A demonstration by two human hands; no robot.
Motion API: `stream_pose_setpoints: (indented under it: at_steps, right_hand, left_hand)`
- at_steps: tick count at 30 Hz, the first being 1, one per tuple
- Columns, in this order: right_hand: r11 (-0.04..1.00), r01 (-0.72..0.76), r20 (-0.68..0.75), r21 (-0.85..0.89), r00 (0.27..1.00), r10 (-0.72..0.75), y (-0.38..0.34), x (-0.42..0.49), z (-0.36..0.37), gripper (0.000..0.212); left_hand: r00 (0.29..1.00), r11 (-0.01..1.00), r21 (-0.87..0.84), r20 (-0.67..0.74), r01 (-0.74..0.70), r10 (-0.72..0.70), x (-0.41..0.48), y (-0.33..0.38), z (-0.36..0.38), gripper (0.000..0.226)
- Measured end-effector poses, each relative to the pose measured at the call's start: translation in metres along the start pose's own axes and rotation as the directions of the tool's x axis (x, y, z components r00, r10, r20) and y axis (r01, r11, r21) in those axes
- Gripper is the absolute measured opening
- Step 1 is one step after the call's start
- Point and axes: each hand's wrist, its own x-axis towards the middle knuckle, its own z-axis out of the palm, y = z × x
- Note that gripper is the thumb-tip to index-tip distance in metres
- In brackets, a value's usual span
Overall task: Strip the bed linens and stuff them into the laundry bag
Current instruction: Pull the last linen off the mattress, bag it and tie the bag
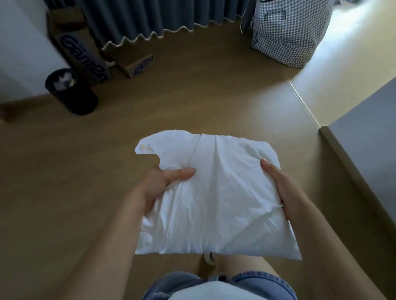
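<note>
I hold a bundle of white bed linen point(214, 196) in front of my waist, above the wooden floor. My left hand point(162, 187) grips its left edge with the thumb on top. My right hand point(282, 190) clasps its right side with the fingers wrapped under. One loose corner of the cloth sticks out at the upper left. The checkered laundry bag point(289, 28) stands upright on the floor at the far upper right, well apart from the bundle; its top runs out of the frame.
Dark blue curtains point(132, 7) hang along the far wall. Cardboard boxes point(81, 51) and a black bin point(73, 91) stand at the left. The grey bed edge point(385, 132) runs along the right. Open wooden floor point(197, 92) lies between me and the bag.
</note>
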Motion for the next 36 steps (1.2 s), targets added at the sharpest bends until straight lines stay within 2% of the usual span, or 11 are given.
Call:
stream_pose_setpoints:
  at_steps: [3, 5, 7, 10, 11, 13, 15, 25, 28, 31, 36]
  right_hand:
    - [0.997, 0.004, -0.032, 0.076, 0.999, -0.002, -0.05, 0.032, -0.024, 0.037]
    - [0.996, 0.015, -0.05, 0.091, 0.999, -0.011, -0.088, 0.053, -0.037, 0.038]
    - [0.997, 0.042, -0.069, 0.065, 0.997, -0.037, -0.127, 0.076, -0.043, 0.051]
    - [0.997, 0.051, -0.112, 0.054, 0.993, -0.045, -0.178, 0.113, -0.043, 0.084]
    - [0.996, 0.059, -0.099, 0.061, 0.994, -0.053, -0.193, 0.127, -0.041, 0.079]
    - [0.993, 0.081, -0.049, 0.081, 0.996, -0.077, -0.222, 0.153, -0.031, 0.05]
    - [0.991, 0.081, -0.064, 0.103, 0.995, -0.075, -0.253, 0.179, -0.018, 0.037]
    - [0.952, 0.164, -0.229, 0.26, 0.968, -0.104, -0.399, 0.281, 0.029, 0.024]
    - [0.937, 0.166, -0.241, 0.308, 0.966, -0.092, -0.43, 0.311, 0.024, 0.032]
    - [0.925, 0.168, -0.226, 0.342, 0.97, -0.093, -0.464, 0.348, 0.014, 0.028]
    - [0.926, 0.176, -0.233, 0.333, 0.967, -0.1, -0.541, 0.425, -0.013, 0.019]
  left_hand:
    - [0.999, 0.999, 0.034, 0.045, 0.008, -0.009, 0.044, 0.051, 0.037, 0.023]
    - [0.997, 0.999, 0.042, 0.072, 0.002, -0.005, 0.071, 0.086, 0.058, 0.02]
    - [0.996, 0.999, 0.039, 0.083, -0.013, 0.009, 0.1, 0.118, 0.073, 0.02]
    - [0.995, 1.0, 0.025, 0.104, 0.0, -0.003, 0.14, 0.164, 0.084, 0.022]
    - [0.994, 1.0, 0.024, 0.109, 0.001, -0.004, 0.153, 0.18, 0.085, 0.024]
    - [0.994, 1.0, 0.024, 0.109, -0.011, 0.008, 0.184, 0.211, 0.084, 0.024]
    - [0.991, 0.999, 0.035, 0.129, -0.028, 0.023, 0.219, 0.247, 0.081, 0.024]
    - [0.968, 0.973, 0.22, 0.251, -0.063, 0.006, 0.365, 0.43, 0.083, 0.034]
    - [0.963, 0.964, 0.26, 0.269, -0.053, -0.02, 0.403, 0.463, 0.098, 0.032]
    - [0.955, 0.96, 0.273, 0.296, -0.06, -0.025, 0.444, 0.497, 0.117, 0.037]
    - [0.957, 0.959, 0.263, 0.291, -0.104, 0.024, 0.518, 0.564, 0.162, 0.025]
